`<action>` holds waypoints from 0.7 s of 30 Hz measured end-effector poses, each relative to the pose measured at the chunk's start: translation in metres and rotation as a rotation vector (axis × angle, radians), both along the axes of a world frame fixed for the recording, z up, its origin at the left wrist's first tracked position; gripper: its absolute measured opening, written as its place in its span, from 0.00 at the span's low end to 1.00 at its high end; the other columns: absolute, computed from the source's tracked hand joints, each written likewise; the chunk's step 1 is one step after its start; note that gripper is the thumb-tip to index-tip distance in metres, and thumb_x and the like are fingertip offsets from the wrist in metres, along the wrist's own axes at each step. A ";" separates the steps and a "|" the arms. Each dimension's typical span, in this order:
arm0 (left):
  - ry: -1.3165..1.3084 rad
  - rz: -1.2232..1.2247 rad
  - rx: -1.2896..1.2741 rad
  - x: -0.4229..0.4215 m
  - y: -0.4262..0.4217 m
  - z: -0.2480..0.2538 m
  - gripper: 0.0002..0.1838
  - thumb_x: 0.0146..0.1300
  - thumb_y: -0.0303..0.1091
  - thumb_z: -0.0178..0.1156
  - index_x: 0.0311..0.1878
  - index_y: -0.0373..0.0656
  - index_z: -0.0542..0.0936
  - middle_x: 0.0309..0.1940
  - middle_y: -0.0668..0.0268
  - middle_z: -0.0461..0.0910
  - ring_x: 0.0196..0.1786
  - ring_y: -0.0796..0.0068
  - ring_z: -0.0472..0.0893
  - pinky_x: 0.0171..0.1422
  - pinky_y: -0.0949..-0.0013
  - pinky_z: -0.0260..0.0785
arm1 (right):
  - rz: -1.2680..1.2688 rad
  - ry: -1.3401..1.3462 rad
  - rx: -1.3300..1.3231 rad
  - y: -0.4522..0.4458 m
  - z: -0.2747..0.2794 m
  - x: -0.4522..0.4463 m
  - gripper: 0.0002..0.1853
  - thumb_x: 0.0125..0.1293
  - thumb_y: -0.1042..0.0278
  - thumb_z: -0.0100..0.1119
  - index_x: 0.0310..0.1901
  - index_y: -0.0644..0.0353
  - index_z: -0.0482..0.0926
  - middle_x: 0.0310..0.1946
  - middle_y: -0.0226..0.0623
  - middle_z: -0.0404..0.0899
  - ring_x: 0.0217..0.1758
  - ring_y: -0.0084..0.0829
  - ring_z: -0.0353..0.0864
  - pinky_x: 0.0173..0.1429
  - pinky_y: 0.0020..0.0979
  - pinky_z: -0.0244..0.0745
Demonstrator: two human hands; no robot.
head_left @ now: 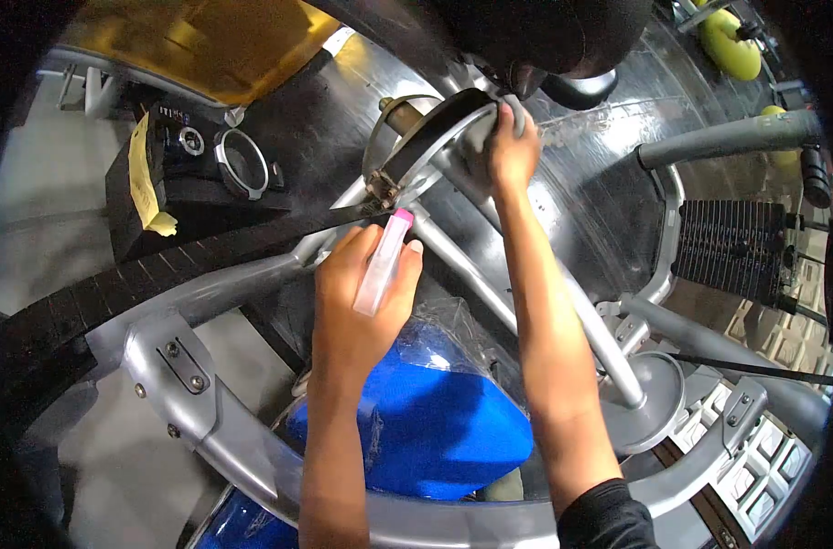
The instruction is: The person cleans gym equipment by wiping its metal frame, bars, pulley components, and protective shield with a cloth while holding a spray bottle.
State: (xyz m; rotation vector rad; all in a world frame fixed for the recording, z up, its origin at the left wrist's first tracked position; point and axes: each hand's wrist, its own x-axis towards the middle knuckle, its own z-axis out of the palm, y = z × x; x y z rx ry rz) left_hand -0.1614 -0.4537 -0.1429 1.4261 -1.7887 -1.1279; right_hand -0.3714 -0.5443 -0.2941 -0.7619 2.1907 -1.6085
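Observation:
My left hand (366, 274) is closed around a slim translucent tube with a pink end (384, 263). The pink end points up, close to the small rusty bracket (382, 188) where a black belt (197, 252) meets a silver curved wheel (458, 137). My right hand (514, 151) is wrapped over the far right edge of this wheel, near a rounded grey part; some of its fingers are hidden. Black strap material runs along the wheel's rim. Below my hands lies a blue pad (444, 421), partly covered in clear plastic wrap.
Silver frame tubes (252, 457) curve around the front and right. A black weight stack (732, 247) stands at right, near a round silver plate (650, 403). A black box with a ring (243, 163) and yellow tape (144, 183) is at left. A dark rounded shape overhangs the top.

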 end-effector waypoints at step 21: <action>-0.200 0.077 -0.212 -0.015 0.007 -0.018 0.10 0.59 0.27 0.66 0.29 0.39 0.74 0.18 0.59 0.71 0.20 0.61 0.73 0.27 0.61 0.64 | 0.209 -0.674 -0.111 0.096 0.005 0.016 0.23 0.72 0.55 0.57 0.60 0.63 0.76 0.51 0.36 0.80 0.54 0.25 0.76 0.62 0.27 0.67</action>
